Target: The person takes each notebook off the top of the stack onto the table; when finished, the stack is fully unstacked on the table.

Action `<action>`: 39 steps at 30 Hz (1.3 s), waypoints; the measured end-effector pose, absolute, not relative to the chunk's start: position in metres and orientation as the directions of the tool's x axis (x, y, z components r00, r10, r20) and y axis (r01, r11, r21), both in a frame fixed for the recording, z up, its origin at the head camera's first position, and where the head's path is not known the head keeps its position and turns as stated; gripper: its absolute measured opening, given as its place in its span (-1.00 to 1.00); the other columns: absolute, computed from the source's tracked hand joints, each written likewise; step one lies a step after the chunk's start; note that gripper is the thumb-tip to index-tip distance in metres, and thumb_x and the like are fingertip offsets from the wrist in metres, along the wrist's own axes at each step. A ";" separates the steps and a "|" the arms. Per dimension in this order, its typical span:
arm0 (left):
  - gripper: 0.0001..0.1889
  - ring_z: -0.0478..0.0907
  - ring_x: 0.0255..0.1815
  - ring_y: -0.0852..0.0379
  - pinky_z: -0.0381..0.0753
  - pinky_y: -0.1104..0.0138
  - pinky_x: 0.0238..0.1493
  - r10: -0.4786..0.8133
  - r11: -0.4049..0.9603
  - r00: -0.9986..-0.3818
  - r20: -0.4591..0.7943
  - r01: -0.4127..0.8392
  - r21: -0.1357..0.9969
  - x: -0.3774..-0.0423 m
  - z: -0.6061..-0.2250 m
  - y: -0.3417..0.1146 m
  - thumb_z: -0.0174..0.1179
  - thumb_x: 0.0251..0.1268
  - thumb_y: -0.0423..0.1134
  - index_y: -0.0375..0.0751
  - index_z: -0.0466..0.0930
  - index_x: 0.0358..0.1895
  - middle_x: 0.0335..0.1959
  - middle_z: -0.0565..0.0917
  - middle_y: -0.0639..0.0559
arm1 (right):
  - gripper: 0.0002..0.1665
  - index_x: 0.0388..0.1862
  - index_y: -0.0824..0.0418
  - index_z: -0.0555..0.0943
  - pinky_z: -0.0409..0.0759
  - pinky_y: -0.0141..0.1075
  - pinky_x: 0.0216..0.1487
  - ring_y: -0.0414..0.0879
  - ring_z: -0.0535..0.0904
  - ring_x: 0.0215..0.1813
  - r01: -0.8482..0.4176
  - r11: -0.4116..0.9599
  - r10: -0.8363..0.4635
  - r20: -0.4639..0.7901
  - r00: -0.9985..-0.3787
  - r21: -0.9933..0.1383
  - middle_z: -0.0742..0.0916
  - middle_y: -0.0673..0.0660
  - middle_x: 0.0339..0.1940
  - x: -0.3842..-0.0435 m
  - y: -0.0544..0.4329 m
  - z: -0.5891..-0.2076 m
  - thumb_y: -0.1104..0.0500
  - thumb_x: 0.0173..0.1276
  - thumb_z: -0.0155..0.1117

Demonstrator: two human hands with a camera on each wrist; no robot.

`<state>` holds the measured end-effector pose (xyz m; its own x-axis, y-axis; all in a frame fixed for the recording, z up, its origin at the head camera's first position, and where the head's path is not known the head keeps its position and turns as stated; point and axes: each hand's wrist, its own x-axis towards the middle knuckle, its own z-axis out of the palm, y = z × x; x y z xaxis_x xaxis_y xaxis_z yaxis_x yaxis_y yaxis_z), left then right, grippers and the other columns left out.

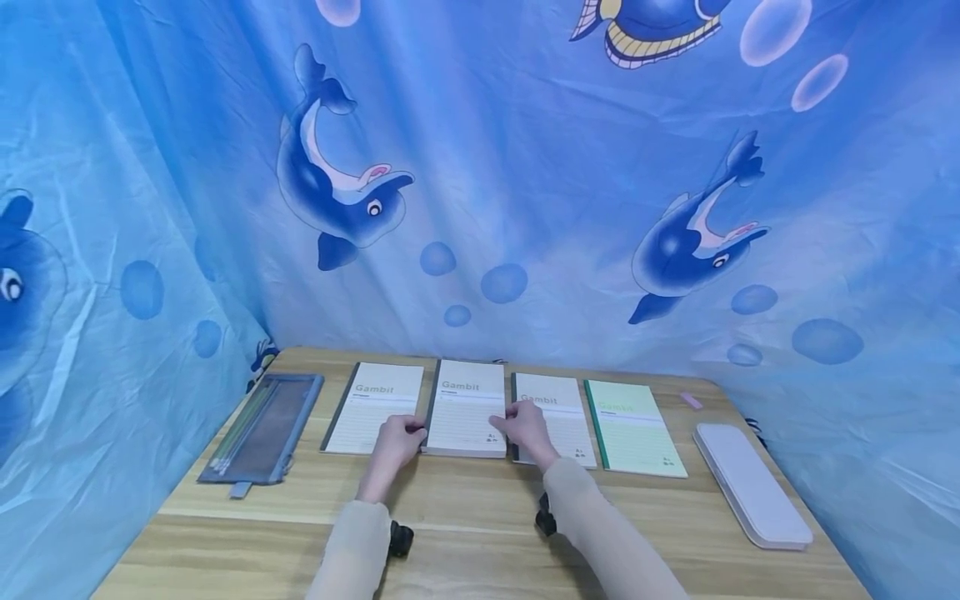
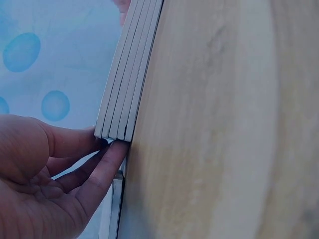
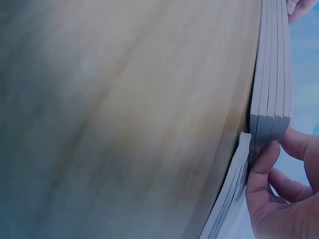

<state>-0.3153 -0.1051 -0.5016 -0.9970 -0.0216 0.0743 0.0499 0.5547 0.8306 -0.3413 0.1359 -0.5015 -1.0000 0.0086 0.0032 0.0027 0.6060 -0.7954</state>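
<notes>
A stack of several white notebooks (image 1: 467, 408) with "Gambit" on the cover lies between my two hands. My left hand (image 1: 398, 439) grips its dark-spined side; in the left wrist view the thumb is at the top corner and fingertips (image 2: 118, 148) meet the lower part. My right hand (image 1: 528, 427) holds the opposite side, and in the right wrist view a fingertip (image 3: 269, 151) presses the page edges. Left of the stack lies another white notebook (image 1: 375, 408), partly behind the left hand. To the right, a third white notebook (image 1: 558, 417) is partly covered by the right hand.
A green notebook (image 1: 636, 429) lies farther right, beside a white case (image 1: 752, 485) and a small pink item (image 1: 691, 401). At the left is a grey-blue zip pouch (image 1: 264, 429) with pencils inside. A blue dolphin-print curtain (image 1: 495, 208) hangs behind the wooden table (image 1: 465, 533).
</notes>
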 end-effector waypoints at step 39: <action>-0.72 0.56 0.12 -0.32 0.54 -0.06 0.16 -0.008 0.555 -1.000 -0.001 -0.006 0.832 -0.316 -0.500 -0.106 0.17 0.28 -0.53 -0.52 0.61 0.04 0.00 0.66 -0.39 | -0.60 -0.05 0.40 0.58 0.65 -0.11 -0.13 0.07 0.66 -0.13 0.068 0.592 0.072 -0.031 -0.997 -0.803 0.71 0.27 -0.14 -0.335 0.179 -0.491 0.14 0.28 0.42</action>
<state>-0.3162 -0.1060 -0.5001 -1.0000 -0.0082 -0.0014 -0.0057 0.5546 0.8321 -0.3349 0.1791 -0.4911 -0.9969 0.0724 -0.0308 0.0677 0.5917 -0.8033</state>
